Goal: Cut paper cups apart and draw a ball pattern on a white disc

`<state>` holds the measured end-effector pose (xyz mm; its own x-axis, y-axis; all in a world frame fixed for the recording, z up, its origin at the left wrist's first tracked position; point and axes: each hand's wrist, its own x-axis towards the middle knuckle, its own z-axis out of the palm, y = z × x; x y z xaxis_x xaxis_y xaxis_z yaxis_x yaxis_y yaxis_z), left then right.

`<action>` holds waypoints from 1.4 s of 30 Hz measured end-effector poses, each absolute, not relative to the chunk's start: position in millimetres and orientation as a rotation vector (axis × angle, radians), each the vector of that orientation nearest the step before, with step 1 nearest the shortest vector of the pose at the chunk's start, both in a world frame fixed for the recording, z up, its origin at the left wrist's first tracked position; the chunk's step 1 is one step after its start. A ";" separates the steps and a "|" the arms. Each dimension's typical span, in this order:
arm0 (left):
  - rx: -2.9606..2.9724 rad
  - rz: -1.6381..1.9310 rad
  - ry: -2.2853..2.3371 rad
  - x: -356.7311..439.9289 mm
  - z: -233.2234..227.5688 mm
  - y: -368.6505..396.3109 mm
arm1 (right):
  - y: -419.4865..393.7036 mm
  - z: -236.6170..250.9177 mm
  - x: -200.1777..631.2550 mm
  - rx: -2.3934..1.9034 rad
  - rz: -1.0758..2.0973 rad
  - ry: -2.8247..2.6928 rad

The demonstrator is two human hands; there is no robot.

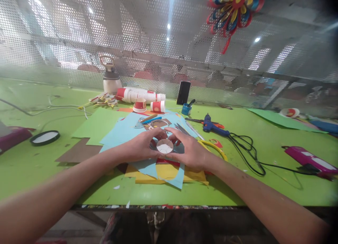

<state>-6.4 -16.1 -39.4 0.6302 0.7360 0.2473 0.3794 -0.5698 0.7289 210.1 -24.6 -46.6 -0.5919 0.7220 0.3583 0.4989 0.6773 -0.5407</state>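
Both hands closed around a small paper cup base at the middle of the table.

Left to right: black-rimmed round lid (44,137) lying well apart on the green table (23,166); left hand (144,145) and right hand (188,150) pinching the white paper cup base (164,146) between fingertips, above the blue paper sheets (124,131); blue glue gun (212,127) near, to the right. Seemingly shaping or trimming the round piece; next move likely calls for steady turning without crushing the rim.
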 end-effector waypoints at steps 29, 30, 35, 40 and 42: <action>2.272 0.715 0.892 -10.1 -45.9 -12.0 | -21.9 -44.9 213.3 -0.923 0.522 -2.368; 2.267 0.720 0.895 -10.0 -45.6 -12.3 | -21.8 -44.8 213.2 -0.926 0.521 -2.368; 2.231 0.714 0.891 -7.7 -42.6 -14.3 | -21.7 -43.9 212.5 -0.938 0.507 -2.361; 2.224 0.707 0.910 -6.9 -42.6 -14.0 | -22.2 -44.6 213.0 -0.942 0.498 -2.356; 2.245 0.694 0.923 -7.4 -42.5 -13.4 | -22.5 -44.9 213.2 -0.936 0.493 -2.354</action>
<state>-7.4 -13.4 -42.5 0.6199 0.7495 0.2324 0.4312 -0.5728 0.6971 213.2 -22.5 -44.9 -0.6040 0.7126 0.3569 0.5096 0.6896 -0.5145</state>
